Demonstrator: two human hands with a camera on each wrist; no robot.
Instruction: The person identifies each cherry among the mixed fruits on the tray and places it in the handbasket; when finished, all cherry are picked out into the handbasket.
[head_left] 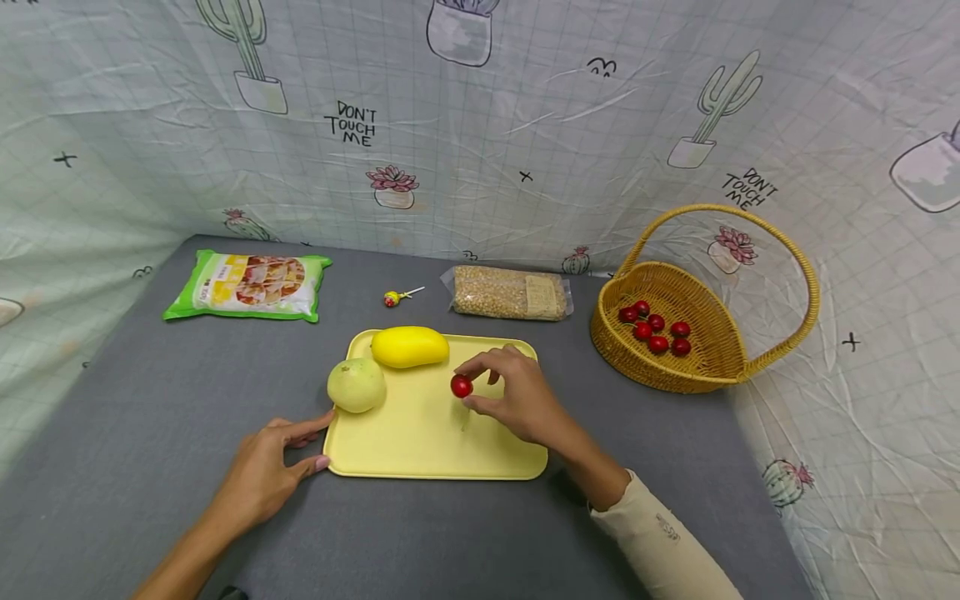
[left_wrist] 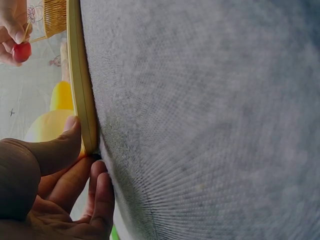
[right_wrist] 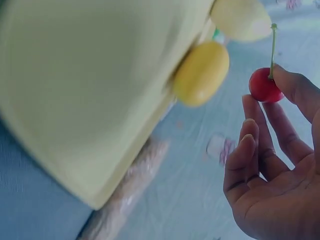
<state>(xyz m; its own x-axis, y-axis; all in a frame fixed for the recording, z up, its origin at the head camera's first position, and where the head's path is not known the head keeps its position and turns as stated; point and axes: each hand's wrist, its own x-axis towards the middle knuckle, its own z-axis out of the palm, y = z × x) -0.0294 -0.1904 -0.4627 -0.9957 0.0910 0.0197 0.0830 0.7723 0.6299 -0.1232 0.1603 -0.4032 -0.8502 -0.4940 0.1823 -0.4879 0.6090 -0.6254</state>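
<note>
My right hand [head_left: 517, 395] pinches a red cherry [head_left: 461, 386] between thumb and fingertips, above the yellow tray [head_left: 405, 454]. In the right wrist view the cherry's green stem [right_wrist: 273, 50] points up past the thumb. At the tray's near left corner, my left hand [head_left: 266, 471] touches the edge with its thumb and extended forefinger. A pale green round fruit [head_left: 356, 386] sits on the tray's left side. Beside it, along the far edge, lies a yellow mango [head_left: 410, 347].
A wicker basket [head_left: 671, 379] with a tall handle holds several cherries [head_left: 657, 344] at the right. Behind the tray lie a green-and-white food packet [head_left: 255, 287], a lollipop [head_left: 393, 297] and a clear bag of pale grains [head_left: 498, 292]. A printed cloth [head_left: 480, 125] hangs behind the grey table.
</note>
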